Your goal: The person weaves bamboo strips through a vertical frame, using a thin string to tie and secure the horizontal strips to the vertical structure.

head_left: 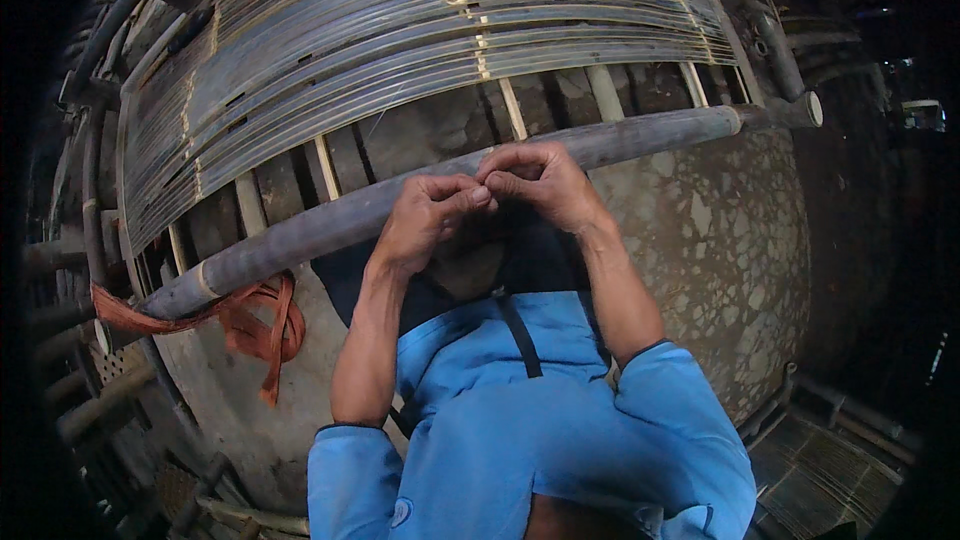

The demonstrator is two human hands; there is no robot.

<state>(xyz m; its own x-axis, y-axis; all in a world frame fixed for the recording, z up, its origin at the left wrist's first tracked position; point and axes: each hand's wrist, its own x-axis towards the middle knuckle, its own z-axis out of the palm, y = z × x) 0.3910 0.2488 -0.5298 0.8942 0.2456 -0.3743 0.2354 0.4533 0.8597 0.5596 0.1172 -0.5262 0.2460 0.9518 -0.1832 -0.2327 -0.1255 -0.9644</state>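
Note:
My left hand (430, 218) and my right hand (543, 187) meet fingertip to fingertip in front of my body. Both are closed in a pinch, thumbs against forefingers. Whatever sits between the fingertips is too small to make out. Just behind the hands runs a thick grey-brown bamboo pole (300, 228), crossing from lower left to upper right. Beyond it lies a slatted mat (340, 70) of long thin strips, bound across by rows of pale lashing (483, 53). Several cross slats (513, 108) show between the mat's near edge and the pole.
A reddish-orange cloth strip (270, 330) is tied around the pole's left end and hangs down. Bamboo framing (770, 40) borders the mat at both sides. Mottled stone-patterned floor (720, 240) lies to the right. A low bamboo-slat surface (830, 475) stands at lower right.

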